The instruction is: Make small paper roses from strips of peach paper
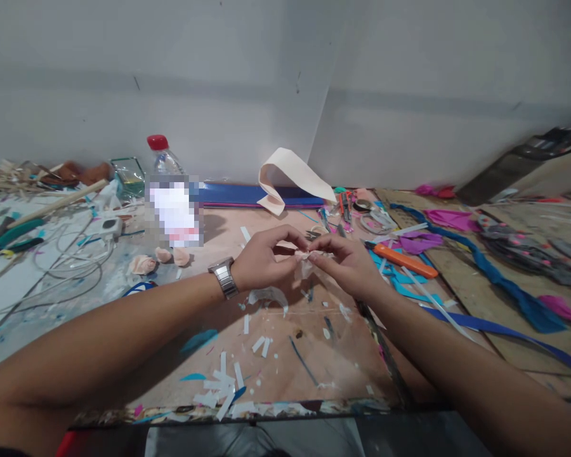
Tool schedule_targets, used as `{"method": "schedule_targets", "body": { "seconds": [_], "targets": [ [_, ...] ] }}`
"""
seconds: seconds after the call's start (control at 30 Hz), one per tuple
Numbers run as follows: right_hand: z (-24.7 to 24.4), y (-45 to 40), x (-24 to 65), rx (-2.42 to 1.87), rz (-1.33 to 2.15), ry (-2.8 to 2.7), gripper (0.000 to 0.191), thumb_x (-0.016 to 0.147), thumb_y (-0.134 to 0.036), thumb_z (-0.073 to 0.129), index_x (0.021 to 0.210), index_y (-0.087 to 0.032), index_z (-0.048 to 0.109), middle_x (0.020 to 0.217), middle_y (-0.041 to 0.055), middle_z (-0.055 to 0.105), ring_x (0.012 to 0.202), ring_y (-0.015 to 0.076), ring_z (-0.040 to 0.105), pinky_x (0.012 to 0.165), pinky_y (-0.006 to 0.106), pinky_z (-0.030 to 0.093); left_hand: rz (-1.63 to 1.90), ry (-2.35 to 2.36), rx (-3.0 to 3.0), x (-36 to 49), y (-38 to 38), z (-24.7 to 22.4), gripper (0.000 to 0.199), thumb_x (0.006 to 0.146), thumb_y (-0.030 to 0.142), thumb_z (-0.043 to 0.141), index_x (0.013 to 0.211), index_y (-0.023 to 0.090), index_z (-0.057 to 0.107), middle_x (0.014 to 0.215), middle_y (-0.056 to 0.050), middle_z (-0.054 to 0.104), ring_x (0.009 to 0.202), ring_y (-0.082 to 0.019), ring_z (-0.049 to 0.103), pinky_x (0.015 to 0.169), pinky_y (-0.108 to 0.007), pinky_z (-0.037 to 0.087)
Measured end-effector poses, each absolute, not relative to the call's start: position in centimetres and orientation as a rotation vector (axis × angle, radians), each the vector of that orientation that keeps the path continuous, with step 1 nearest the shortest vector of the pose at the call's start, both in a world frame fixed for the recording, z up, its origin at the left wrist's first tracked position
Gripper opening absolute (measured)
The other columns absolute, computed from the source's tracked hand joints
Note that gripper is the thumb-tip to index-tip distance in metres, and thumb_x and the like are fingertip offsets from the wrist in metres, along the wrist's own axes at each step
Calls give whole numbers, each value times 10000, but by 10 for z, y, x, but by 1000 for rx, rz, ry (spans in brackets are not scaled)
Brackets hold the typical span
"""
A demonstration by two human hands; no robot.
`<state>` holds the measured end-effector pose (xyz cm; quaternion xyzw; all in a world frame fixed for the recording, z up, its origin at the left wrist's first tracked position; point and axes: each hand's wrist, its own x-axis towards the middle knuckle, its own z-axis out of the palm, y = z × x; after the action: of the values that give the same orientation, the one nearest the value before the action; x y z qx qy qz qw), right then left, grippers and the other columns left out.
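Observation:
My left hand (pixel 269 257), with a metal watch (pixel 225 278) on its wrist, pinches a small pale, crinkled piece (pixel 306 268) over the middle of the table. My right hand (pixel 345 260) grips the same piece from the other side, and the fingertips of both hands nearly meet. The piece is thin and whitish-pink, and part of it hangs below the fingers. Behind the hands a cream strip (pixel 292 171) stands in a loose curl. Pale pink rolled flowers (pixel 143 264) lie to the left of my left hand.
A red-capped bottle (pixel 166 155) stands behind a lit, blurred screen (pixel 175 212). An orange cutter (pixel 405 261), blue strips (pixel 495 285) and magenta scraps lie at the right. Green-handled pliers (pixel 16 238) and a white cable are at the left. White paper bits (pixel 223 381) litter the front.

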<state>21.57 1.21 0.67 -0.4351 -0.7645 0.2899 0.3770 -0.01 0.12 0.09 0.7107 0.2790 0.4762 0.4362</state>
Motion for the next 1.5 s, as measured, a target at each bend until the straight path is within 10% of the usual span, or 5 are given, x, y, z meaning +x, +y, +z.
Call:
{"method": "schedule_targets", "body": {
  "seconds": [1.5],
  "targets": [
    [3,6,212,-958,769,-2000,367,892,-562,721,831,-200,701,790,49,719,734,201,648,695,328,505,1080,573,1759,-2,0,5,124,832,114,676,943,169,681,999,-70,682,929,-171,665,862,-324,596]
  ]
}}
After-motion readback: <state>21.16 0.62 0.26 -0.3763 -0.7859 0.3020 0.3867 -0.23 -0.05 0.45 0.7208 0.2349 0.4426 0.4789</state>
